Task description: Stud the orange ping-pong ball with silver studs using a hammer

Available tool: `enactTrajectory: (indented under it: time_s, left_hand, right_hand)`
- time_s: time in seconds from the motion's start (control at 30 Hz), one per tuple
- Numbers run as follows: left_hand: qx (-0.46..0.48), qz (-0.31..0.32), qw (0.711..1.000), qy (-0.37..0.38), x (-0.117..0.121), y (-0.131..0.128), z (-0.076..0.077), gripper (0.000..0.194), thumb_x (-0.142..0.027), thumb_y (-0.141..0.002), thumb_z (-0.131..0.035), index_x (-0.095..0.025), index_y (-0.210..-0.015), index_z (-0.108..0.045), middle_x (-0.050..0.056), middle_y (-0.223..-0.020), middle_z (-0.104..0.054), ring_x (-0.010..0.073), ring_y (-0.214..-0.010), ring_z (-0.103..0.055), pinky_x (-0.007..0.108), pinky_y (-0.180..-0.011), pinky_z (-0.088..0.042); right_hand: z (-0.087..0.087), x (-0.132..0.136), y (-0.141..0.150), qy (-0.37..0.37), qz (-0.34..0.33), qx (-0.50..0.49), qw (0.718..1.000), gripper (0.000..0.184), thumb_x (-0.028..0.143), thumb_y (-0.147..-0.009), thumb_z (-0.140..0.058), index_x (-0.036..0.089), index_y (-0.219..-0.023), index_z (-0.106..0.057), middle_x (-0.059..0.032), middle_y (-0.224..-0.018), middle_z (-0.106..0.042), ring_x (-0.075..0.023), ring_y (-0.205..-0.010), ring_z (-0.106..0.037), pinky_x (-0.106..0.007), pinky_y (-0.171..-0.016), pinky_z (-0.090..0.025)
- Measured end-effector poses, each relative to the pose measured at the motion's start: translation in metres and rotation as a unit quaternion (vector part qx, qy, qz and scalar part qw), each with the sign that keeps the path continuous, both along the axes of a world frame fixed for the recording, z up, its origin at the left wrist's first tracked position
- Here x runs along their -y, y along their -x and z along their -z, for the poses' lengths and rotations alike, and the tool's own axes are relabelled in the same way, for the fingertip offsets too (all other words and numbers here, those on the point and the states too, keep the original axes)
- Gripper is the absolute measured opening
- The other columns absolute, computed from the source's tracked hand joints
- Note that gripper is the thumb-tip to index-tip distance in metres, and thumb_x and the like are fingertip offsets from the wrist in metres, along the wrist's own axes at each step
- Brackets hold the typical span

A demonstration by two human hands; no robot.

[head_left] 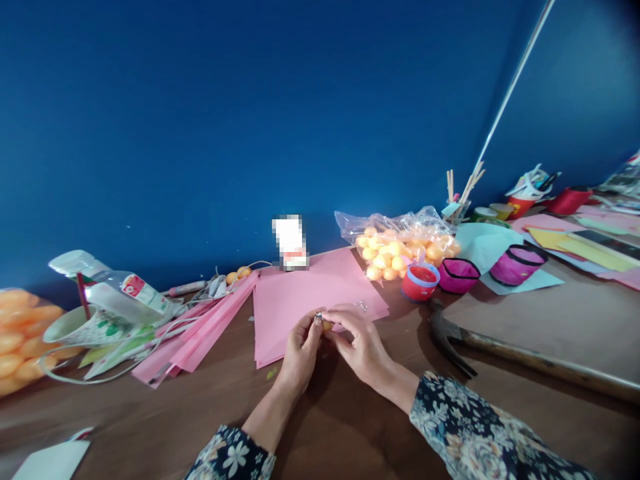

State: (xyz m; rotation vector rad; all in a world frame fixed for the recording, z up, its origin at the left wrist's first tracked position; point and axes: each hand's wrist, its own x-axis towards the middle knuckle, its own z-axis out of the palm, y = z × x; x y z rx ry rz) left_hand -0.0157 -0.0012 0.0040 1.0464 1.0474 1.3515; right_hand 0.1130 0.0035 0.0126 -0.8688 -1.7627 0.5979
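Over the front edge of the pink paper sheets (pixel 305 287), my two hands meet around a small orange-yellow ball (pixel 327 326), mostly hidden by the fingers. My left hand (pixel 300 350) is closed, thumb and forefinger pinched at a small silvery piece (pixel 319 316) by the ball. My right hand (pixel 361 343) is closed too, its fingertips on the ball from the other side. Several tiny shiny pieces (pixel 361 307) lie on the paper just beyond the right hand. Behind them sits a clear plastic bag of orange balls (pixel 390 252).
A hammer (pixel 500 347) lies at right, near a red cup (pixel 420 283) and magenta fabric containers (pixel 459 275). Pink paper strips (pixel 210 333), a plastic bottle (pixel 127 293), a patterned cup (pixel 70 327) and another bag of balls (pixel 20 340) are at left. A blue wall (pixel 250 133) stands behind.
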Motion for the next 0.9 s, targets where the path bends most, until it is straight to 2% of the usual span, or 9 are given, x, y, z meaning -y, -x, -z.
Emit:
enactTrajectory:
  time_s: [0.1, 0.27, 0.53, 0.7, 0.9]
  left_hand:
    - [0.013, 0.023, 1.000, 0.006, -0.001, 0.000, -0.001, 0.039, -0.041, -0.077, -0.054, -0.013, -0.104, -0.061, 0.008, -0.085, -0.065, 0.0180, -0.075, -0.058, 0.027, -0.065, -0.045]
    - [0.086, 0.076, 0.993, 0.027, 0.002, -0.001, -0.006, 0.036, -0.042, -0.083, -0.046, -0.012, -0.099, -0.060, 0.008, -0.085, -0.062, 0.0166, -0.074, -0.057, 0.027, -0.066, -0.044]
    - [0.104, 0.072, 0.992, 0.006, 0.006, 0.001, -0.009, 0.026, -0.036, -0.078, -0.056, -0.013, -0.090, -0.059, 0.004, -0.078, -0.058, 0.0124, -0.069, -0.052, 0.023, -0.061, -0.041]
    - [0.060, 0.039, 0.997, 0.010, 0.008, 0.002, -0.008, 0.028, -0.042, -0.076, -0.055, -0.014, -0.082, -0.055, -0.001, -0.067, -0.053, 0.0096, -0.057, -0.048, 0.021, -0.054, -0.038]
    - [-0.052, 0.038, 0.994, -0.088, 0.009, -0.002, -0.014, 0.031, -0.043, -0.083, -0.044, -0.015, -0.080, -0.057, 0.001, -0.071, -0.054, 0.0138, -0.068, -0.049, 0.026, -0.066, -0.041]
  right_hand:
    - [0.001, 0.000, 0.001, -0.013, -0.002, 0.022, 1.000, 0.035, 0.008, -0.078, -0.054, 0.024, -0.110, -0.057, -0.0071, -0.108, -0.057, -0.0202, -0.104, -0.053, -0.039, -0.091, -0.046]
    - [-0.001, -0.001, 0.002, -0.011, 0.016, 0.014, 1.000, 0.033, 0.010, -0.081, -0.051, 0.023, -0.111, -0.054, -0.0078, -0.105, -0.057, -0.0196, -0.098, -0.054, -0.036, -0.084, -0.050]
    - [0.001, 0.005, 0.003, -0.039, 0.031, 0.066, 0.997, 0.040, 0.008, -0.078, -0.053, 0.024, -0.115, -0.053, -0.0070, -0.106, -0.057, -0.0205, -0.100, -0.054, -0.037, -0.087, -0.047]
    - [-0.005, 0.012, 0.003, -0.057, 0.033, 0.099, 0.993, 0.035, 0.011, -0.084, -0.046, 0.023, -0.117, -0.050, -0.0086, -0.103, -0.059, -0.0224, -0.097, -0.055, -0.040, -0.084, -0.047]
    - [-0.005, 0.013, 0.005, -0.053, 0.019, 0.116, 0.992, 0.040, 0.013, -0.083, -0.051, 0.024, -0.120, -0.047, -0.0085, -0.110, -0.057, -0.0237, -0.101, -0.052, -0.041, -0.085, -0.046]
